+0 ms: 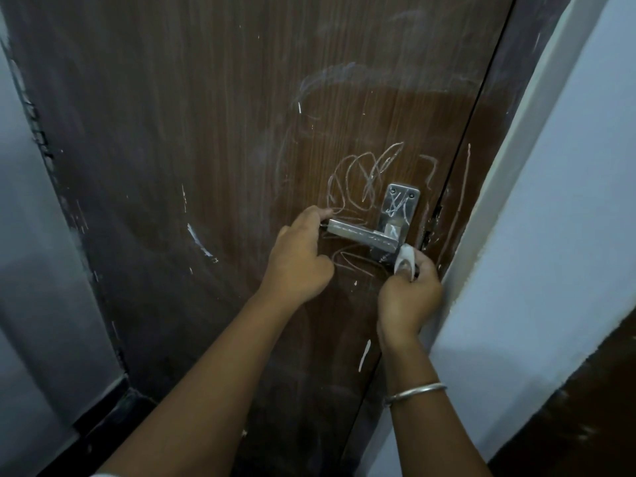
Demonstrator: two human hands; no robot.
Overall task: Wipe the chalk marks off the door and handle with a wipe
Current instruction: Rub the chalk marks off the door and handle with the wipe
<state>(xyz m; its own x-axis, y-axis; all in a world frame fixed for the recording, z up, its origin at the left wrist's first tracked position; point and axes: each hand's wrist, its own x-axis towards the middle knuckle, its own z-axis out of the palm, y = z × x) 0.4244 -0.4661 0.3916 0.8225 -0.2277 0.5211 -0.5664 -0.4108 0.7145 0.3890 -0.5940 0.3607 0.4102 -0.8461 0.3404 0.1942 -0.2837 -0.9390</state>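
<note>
**Wipe at the lock plate, other hand on the lever**

The handle [358, 234] is a silver metal lever. It sits on the right part of the brown door [241, 132], close to the door's closing edge. Its long axis lies almost level and drops a little toward the right. The free end points left, and the pivot end joins an upright metal plate [401, 201].

The left hand [299, 266] grips the free end of the lever, with the fingers curled around it. The right hand [407, 301] pinches a small white wipe [404, 259] and presses it against the bottom of the plate, just below the pivot. A metal bangle [414, 392] is on the right wrist.

The chalk marks [361, 177] are scribbled loops and zigzags, and I cannot read them as words. They lie above and below the lever, and some lines cross the plate itself. One long stroke runs down the dark door frame [457, 215].

To the right, the frame and the pale wall [568, 201] stand just beside the right hand, so the room there is narrow. To the left of the handle the door surface is wide and flat, with only a few short white streaks. A grey wall [27, 235] borders the door on the far left.
</note>
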